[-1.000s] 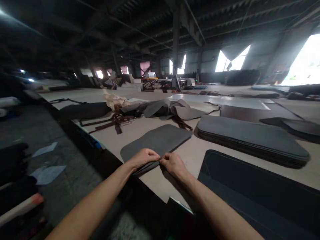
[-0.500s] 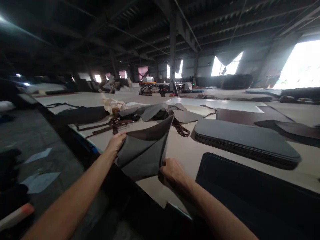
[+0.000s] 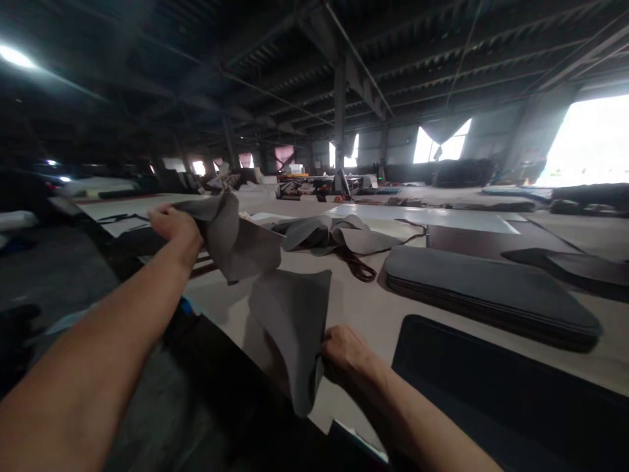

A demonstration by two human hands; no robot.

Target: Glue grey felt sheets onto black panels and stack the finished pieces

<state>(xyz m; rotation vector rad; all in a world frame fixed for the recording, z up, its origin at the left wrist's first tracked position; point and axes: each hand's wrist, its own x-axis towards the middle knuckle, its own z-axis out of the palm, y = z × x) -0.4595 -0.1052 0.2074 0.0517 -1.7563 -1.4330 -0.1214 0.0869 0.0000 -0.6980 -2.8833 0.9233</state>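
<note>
My left hand [image 3: 174,226] is closed on a grey flexible sheet [image 3: 253,252], held up above the left side of the table and curling over. A second grey sheet piece [image 3: 295,314] hangs bent from my right hand [image 3: 346,347], which is closed on its right edge near the table's front. A gap shows between the two pieces. Behind them lies a crumpled heap of grey sheet offcuts [image 3: 354,236], with a dark brown looped strip [image 3: 358,265] in front of it.
To the right sits a stack of rounded grey panels [image 3: 481,282]. Closer to me is a large dark panel [image 3: 491,387]. A flat brown sheet [image 3: 491,239] and a shiny pale sheet [image 3: 422,217] lie farther back. The table's front edge [image 3: 236,351] drops to the floor at left.
My left hand has moved up and left with one grey piece. The grey material between my hands now shows as two separate pieces. My right hand stays nearly in place, still gripping.
</note>
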